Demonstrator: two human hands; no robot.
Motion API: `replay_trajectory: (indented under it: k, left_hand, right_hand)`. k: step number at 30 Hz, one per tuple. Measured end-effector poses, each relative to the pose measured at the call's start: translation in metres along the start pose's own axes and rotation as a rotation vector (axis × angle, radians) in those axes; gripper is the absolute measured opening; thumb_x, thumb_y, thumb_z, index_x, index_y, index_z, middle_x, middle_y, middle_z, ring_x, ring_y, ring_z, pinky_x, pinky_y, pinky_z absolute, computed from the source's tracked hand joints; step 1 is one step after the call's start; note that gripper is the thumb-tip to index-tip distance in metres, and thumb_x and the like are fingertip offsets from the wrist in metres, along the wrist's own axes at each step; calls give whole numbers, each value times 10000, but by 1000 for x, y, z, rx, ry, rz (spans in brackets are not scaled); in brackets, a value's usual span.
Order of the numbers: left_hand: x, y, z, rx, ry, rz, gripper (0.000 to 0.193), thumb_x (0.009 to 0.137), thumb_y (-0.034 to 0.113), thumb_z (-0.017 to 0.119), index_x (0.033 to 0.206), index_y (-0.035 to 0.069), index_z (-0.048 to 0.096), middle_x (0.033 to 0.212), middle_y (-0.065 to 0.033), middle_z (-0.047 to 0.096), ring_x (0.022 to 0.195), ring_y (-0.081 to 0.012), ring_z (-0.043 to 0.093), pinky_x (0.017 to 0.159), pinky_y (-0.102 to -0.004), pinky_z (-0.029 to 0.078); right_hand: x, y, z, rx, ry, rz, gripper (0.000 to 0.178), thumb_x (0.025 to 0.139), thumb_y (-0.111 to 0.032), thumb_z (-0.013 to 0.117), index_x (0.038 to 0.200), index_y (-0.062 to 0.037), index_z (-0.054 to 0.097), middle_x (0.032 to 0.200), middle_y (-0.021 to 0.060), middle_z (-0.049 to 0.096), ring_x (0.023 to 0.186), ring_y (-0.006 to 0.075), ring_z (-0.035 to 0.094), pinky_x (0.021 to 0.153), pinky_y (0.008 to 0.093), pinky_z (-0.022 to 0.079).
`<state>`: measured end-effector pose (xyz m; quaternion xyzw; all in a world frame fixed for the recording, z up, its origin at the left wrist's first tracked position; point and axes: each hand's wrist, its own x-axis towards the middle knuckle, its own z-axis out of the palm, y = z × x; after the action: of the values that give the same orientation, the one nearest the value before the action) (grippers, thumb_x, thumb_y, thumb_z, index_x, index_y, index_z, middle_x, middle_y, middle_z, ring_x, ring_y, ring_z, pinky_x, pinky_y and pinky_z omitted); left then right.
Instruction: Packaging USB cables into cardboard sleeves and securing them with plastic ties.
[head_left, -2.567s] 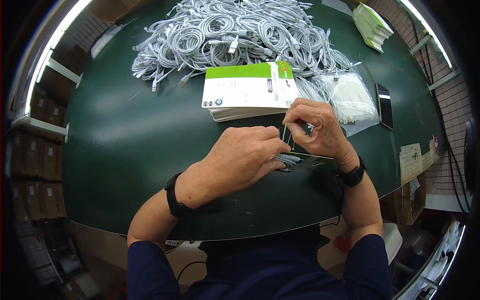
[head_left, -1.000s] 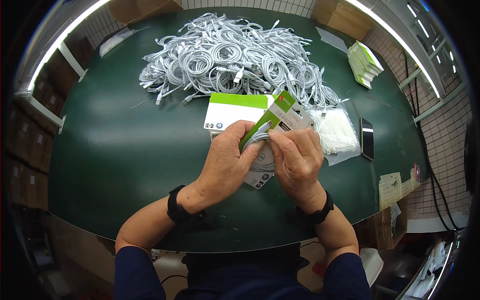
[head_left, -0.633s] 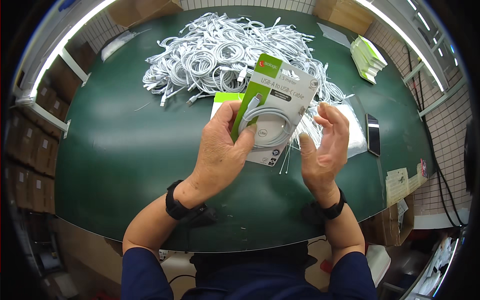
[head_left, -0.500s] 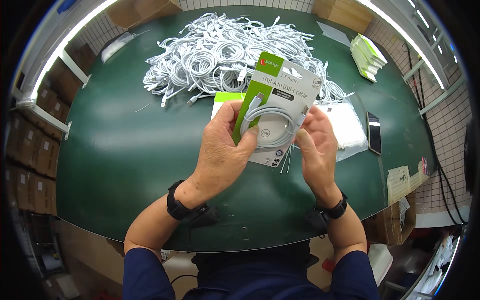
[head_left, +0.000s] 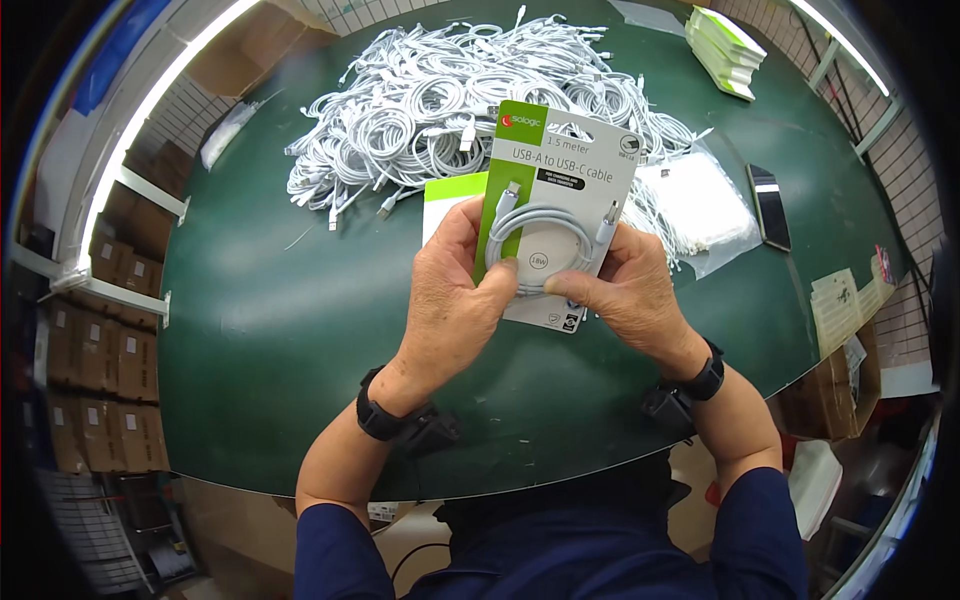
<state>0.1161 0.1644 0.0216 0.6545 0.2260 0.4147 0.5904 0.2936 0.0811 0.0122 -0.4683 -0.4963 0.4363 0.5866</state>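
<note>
Between my two hands, above the table, I hold a green and white cable packaging card [head_left: 585,160] with a hang slot at its top. Against its front lies a coiled white USB cable [head_left: 548,213], one plug at the upper left and the other at the right edge. My left hand [head_left: 450,290] grips the left edge, its thumb pressing on the coil. Around the right edge closes my right hand [head_left: 640,295], with its thumb on the bottom of the coil. The fingers behind the card are hidden. Partly behind it is another green-topped card [head_left: 450,189].
A large heap of coiled white cables [head_left: 430,100] covers the far middle. To its right are a clear bag of white ties [head_left: 705,210], a dark phone [head_left: 768,205] and a stack of green and white cards [head_left: 725,52]. Cartons [head_left: 105,350] stand left of the green table [head_left: 270,330].
My right thumb has moved left from the card's edge onto the coil, and the right fingers have closed around the edge. The card is tilted less. The whole view has shifted slightly.
</note>
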Motion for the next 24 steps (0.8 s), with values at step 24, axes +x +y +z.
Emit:
replay_trajectory:
  k: [24]
  left_hand:
    - [-3,3,-7,-216,-201,-523,475,968,211,662,1345,-13,482,1109,-119,664,854,-151,703,520,-261,592]
  right_hand:
    - [-4,10,7,-63,59,24,460,826,-31,816,1232,35,610,1100,110,712,954,144,695,827,292,591]
